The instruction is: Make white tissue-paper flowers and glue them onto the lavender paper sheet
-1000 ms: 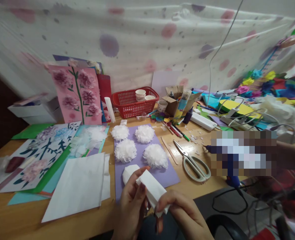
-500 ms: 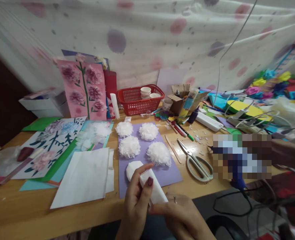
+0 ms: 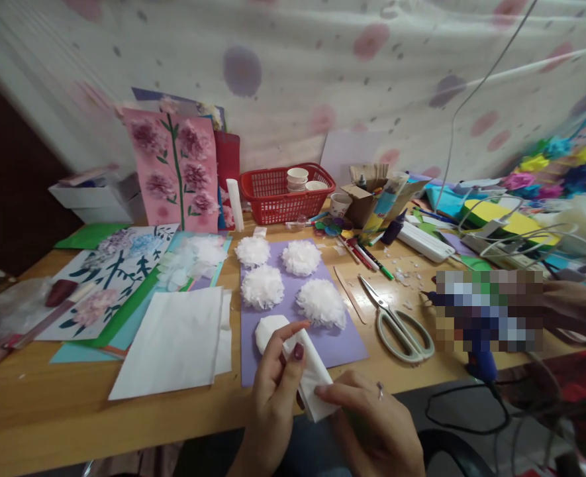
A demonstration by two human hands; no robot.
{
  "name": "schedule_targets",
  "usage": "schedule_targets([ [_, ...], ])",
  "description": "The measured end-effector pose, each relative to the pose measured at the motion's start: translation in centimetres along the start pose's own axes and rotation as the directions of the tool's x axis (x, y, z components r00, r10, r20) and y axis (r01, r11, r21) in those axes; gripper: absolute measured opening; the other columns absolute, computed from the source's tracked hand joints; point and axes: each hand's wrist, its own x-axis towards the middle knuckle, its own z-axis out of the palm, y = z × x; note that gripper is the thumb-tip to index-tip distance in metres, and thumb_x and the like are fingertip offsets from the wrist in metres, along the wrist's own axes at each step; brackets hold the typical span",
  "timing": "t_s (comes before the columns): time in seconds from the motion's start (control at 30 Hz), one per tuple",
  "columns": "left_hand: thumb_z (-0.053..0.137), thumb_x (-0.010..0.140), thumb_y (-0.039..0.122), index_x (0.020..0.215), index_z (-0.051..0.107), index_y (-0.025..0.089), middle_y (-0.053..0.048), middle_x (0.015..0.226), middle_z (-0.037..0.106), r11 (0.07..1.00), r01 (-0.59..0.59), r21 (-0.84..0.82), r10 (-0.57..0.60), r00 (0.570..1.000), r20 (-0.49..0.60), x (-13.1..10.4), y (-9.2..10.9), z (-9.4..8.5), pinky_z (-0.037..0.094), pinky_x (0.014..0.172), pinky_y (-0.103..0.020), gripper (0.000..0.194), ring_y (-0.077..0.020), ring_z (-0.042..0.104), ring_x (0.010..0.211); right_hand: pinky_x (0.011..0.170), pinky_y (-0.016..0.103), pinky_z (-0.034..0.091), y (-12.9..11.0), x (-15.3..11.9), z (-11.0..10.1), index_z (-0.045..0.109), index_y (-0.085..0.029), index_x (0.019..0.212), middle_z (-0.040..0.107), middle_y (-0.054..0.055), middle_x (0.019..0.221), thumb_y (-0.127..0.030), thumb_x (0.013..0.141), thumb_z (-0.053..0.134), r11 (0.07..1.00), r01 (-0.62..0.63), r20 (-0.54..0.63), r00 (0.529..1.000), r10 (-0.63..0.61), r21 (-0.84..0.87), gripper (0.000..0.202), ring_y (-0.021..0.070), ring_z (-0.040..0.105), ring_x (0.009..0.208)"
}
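A folded strip of white paper (image 3: 313, 374) slants between my hands at the table's front edge. My left hand (image 3: 275, 391) pinches its upper part between thumb and fingers. At its lower end, my right hand (image 3: 372, 414), with a ring on one finger, grips the strip. Just behind my left fingertips a white paper piece (image 3: 269, 330) lies on the purple sheet (image 3: 293, 348). Several fluffy white paper flowers (image 3: 321, 302) rest on that sheet. To the left lie flat white paper sheets (image 3: 171, 344).
Scissors (image 3: 404, 334) lie right of the purple sheet, with markers (image 3: 367, 255) behind. A red basket (image 3: 285, 199) holds paper cups. At the right, another person's hand (image 3: 571, 305) is beside a blue glue gun (image 3: 481, 358). A pink flower picture (image 3: 173, 179) stands at the back.
My right hand has shifted right and its fingers have opened out along the strip, showing more of the strip's lower end. The view has turned slightly right.
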Motion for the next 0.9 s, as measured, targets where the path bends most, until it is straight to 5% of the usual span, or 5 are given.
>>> schedule_targets([
  [0.33,0.076,0.078,0.053,0.116,0.064,0.021,0.006,0.065,0.048,0.999,0.007,-0.043,-0.006,0.999,0.036,-0.3,0.4,0.3,0.030,0.051,-0.018,0.051,-0.0082,0.038,0.056,0.057,0.024,0.049,0.4,-0.4,-0.8,0.063,-0.024,0.114,0.064,0.004,0.079,0.003,0.085,0.049,0.996,0.088,0.157,0.984,-0.084,-0.018,0.043,0.0153,0.061,0.066],
  [0.47,0.075,0.080,0.051,0.120,0.060,0.021,0.004,0.070,0.053,0.998,-0.019,-0.052,0.022,0.997,0.068,-0.4,0.5,0.2,0.034,0.053,-0.019,0.052,-0.0091,0.044,0.059,0.060,0.028,0.051,0.7,-1.0,-0.4,0.054,-0.028,0.130,0.065,0.004,0.082,-0.031,0.094,0.057,0.968,-0.145,0.051,0.989,0.138,0.203,0.036,0.0186,0.062,0.068],
  [0.57,0.073,0.082,0.052,0.127,0.057,0.020,0.003,0.069,0.056,0.998,-0.065,0.028,0.062,0.993,0.098,-0.8,0.4,0.0,0.038,0.055,-0.020,0.057,-0.0096,0.046,0.059,0.050,0.025,0.046,0.5,-0.9,0.0,0.063,-0.024,0.110,0.057,0.000,0.066,-0.061,0.098,0.038,0.817,-0.425,0.159,0.905,0.395,0.390,0.047,0.0158,0.053,0.054],
  [0.67,0.073,0.082,0.053,0.133,0.053,0.021,0.001,0.073,0.061,0.996,-0.059,0.069,0.049,0.989,0.136,-1.4,0.3,0.0,0.043,0.059,-0.021,0.063,-0.0115,0.052,0.061,0.053,0.025,0.045,-0.2,-0.4,0.1,0.070,-0.022,0.085,0.055,0.001,0.061,-0.063,0.098,0.035,0.797,-0.523,0.252,0.850,0.462,0.302,0.055,0.0156,0.053,0.055],
  [0.9,0.072,0.083,0.053,0.136,0.047,0.025,0.002,0.075,0.062,1.000,-0.005,0.014,0.001,0.976,0.220,-1.6,0.4,0.0,0.043,0.052,-0.020,0.064,-0.0101,0.053,0.056,0.060,0.025,0.047,-1.1,-0.7,0.3,0.072,-0.023,0.081,0.063,0.001,0.065,-0.061,0.095,0.049,0.847,-0.519,0.081,0.855,0.513,0.113,0.046,0.0166,0.058,0.061],
])
